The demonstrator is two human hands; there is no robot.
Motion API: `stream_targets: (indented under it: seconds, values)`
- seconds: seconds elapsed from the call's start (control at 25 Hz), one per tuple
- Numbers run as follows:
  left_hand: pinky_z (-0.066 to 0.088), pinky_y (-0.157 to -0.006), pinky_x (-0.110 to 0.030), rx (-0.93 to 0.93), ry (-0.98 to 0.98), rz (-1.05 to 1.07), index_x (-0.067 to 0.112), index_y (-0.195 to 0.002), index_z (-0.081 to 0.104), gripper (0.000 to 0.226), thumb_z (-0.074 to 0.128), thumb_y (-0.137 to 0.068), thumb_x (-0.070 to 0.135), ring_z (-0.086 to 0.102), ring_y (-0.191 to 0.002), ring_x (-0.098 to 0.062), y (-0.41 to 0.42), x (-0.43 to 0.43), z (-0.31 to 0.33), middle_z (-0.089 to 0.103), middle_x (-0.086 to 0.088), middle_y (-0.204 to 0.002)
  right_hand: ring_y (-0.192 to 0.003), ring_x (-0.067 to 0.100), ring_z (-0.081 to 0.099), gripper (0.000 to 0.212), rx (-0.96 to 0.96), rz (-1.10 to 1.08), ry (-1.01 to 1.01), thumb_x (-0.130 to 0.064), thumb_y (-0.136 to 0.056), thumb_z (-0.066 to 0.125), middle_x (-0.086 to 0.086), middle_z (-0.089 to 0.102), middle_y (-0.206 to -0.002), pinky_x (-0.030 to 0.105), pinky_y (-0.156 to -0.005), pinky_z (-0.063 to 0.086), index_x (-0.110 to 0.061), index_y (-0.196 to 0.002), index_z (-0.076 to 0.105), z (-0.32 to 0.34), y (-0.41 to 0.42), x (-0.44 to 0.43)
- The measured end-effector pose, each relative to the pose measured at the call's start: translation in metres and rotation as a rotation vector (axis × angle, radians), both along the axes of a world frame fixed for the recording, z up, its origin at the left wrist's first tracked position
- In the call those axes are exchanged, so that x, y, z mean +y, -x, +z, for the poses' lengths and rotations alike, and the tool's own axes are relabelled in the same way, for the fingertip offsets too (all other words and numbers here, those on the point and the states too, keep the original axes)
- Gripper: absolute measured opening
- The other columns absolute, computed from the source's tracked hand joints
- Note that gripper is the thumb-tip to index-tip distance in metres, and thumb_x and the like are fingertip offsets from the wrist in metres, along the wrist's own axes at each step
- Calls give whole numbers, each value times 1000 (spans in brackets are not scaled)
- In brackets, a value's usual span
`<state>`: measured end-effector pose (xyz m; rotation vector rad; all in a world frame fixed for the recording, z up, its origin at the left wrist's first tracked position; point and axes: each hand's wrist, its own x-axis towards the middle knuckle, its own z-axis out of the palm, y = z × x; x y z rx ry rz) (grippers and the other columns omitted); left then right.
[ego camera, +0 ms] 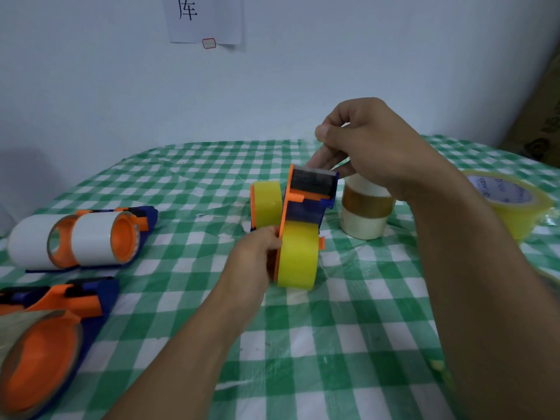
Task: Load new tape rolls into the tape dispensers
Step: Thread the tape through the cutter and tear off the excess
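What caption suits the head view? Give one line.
Left hand grips the dispenser loaded with a yellow tape roll; right hand pinches its tape at the cutter.

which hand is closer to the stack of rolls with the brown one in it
Right. The right hand is by the dispenser's cutter, right beside the stack. The left hand grips the dispenser's other side, with the dispenser between it and the stack.

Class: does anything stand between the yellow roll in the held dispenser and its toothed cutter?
Nothing visible does. The right hand is at the cutter; the left hand grips the dispenser beside the yellow roll.
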<state>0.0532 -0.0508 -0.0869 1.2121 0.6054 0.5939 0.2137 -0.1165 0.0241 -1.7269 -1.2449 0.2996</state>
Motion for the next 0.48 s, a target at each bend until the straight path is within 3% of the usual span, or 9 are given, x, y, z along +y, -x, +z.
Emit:
stream_targets:
  seconds: [0.08, 0.2, 0.32, 0.4, 0.48]
  values:
    - [50, -100, -55, 61, -76, 27, -3, -95, 69, 26, 45, -84, -5, 62, -95, -40, 5, 4, -5, 69, -27, -106, -77, 27, 74, 17, -28, -2, -25, -19, -102, 56, 14, 77, -83, 46, -76, 63, -7, -91, 62, 4, 3, -2]
    - [58, -80, -40, 150, -232, 64, 1, -99, 71, 37, 45, -81, -19, 68, -86, -34, 5, 4, -4, 73, -23, -98, -80, 31, 73, 16, -46, 2, -61, -17, -100, 58, 17, 74, -84, 54, -80, 60, -10, -86, 62, 8, 9, -5]
    - [55, -77, -38, 143, -282, 121, 4, -100, 67, 27, 61, -79, -12, 65, -91, -28, 6, 7, -8, 70, -21, -100, -75, 28, 72, 17, -35, 7, -71, -16, -100, 58, 15, 74, -81, 54, -80, 59, -11, -84, 62, 10, 12, -6]
    - [55, -87, -39, 158, -300, 133, 16, -111, 66, 43, 73, -70, 2, 64, -108, -22, 7, 9, -9, 71, -6, -112, -74, 29, 72, 18, -28, 17, -63, -16, -100, 58, 14, 74, -80, 52, -79, 60, -10, -84, 62, 10, 13, -6]
    - [56, -92, -41, 196, -378, 83, 27, -126, 63, 59, 75, -73, 2, 62, -115, -17, 8, 10, -6, 70, 6, -119, -75, 32, 71, 17, -20, 37, -52, -16, -101, 57, 13, 76, -79, 45, -75, 62, -7, -87, 63, 10, 13, -6]
